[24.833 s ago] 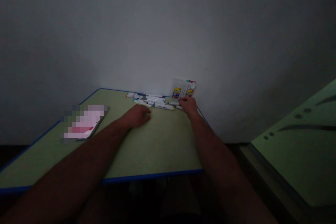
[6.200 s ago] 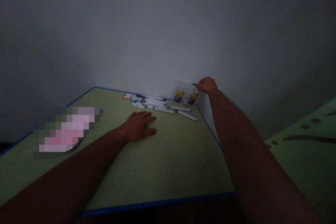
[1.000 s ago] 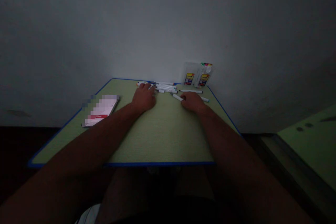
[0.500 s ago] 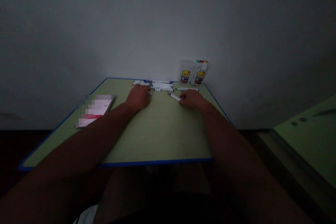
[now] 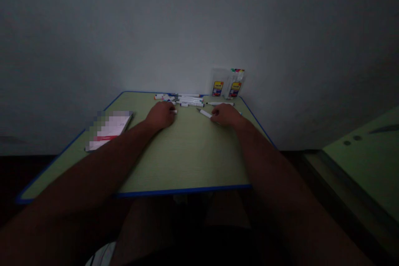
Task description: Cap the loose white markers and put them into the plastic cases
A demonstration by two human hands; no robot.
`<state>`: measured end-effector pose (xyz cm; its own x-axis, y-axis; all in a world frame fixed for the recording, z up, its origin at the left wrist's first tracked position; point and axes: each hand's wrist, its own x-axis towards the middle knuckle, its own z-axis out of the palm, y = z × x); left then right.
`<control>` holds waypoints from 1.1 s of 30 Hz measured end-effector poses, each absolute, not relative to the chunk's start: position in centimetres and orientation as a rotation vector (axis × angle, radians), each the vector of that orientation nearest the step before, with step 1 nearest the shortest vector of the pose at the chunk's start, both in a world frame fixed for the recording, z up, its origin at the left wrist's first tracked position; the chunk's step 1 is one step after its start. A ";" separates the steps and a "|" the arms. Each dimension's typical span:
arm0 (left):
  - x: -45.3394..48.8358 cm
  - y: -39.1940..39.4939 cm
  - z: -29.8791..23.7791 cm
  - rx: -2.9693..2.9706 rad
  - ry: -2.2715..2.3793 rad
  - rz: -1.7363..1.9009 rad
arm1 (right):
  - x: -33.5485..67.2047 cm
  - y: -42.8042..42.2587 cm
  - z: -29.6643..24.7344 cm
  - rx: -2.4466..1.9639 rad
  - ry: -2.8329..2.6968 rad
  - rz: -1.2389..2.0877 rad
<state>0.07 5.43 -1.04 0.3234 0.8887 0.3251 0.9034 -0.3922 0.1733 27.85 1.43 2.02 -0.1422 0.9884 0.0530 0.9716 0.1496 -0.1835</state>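
My right hand point(image 5: 226, 115) is closed on a white marker point(image 5: 205, 113). The marker is uncapped, and its grey tip points left, toward my other hand. Left of it, my left hand point(image 5: 161, 115) rests low over the table with its fingers curled. A small white marker cap point(image 5: 175, 112) pokes out between thumb and fingers there; the rest of it is hidden. Several white markers point(image 5: 191, 100) lie in a loose pile just beyond my left hand. Another marker point(image 5: 220, 104) lies behind my right hand, apart from the pile.
A clear case point(image 5: 217, 83) stands against the wall at the back right, beside a second case point(image 5: 235, 84) holding markers with coloured ends. A flat pale booklet point(image 5: 109, 132) lies on the left of the blue-edged table point(image 5: 190, 158).
My left hand has drawn slightly nearer, and its fingers have curled in around the white cap. My right hand still holds the marker. The whole view has shifted a little.
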 end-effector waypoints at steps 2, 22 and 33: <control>0.1 5.3 -1.0 -2.523 -1.730 -0.616 | 27.8 1.4 1.9 -1.938 -2.265 0.142; 1.1 4.4 -1.1 -2.672 -1.748 -0.998 | 27.4 1.3 2.4 -1.710 -1.877 0.657; 1.1 4.3 -1.1 -2.697 -1.740 -0.984 | 27.0 1.5 2.1 -1.492 -1.493 1.059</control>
<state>1.11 4.32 -1.11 0.2991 0.8857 0.3551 0.7604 -0.4461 0.4721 27.03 1.55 2.15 -0.0277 0.9988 -0.0400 0.3681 -0.0270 -0.9294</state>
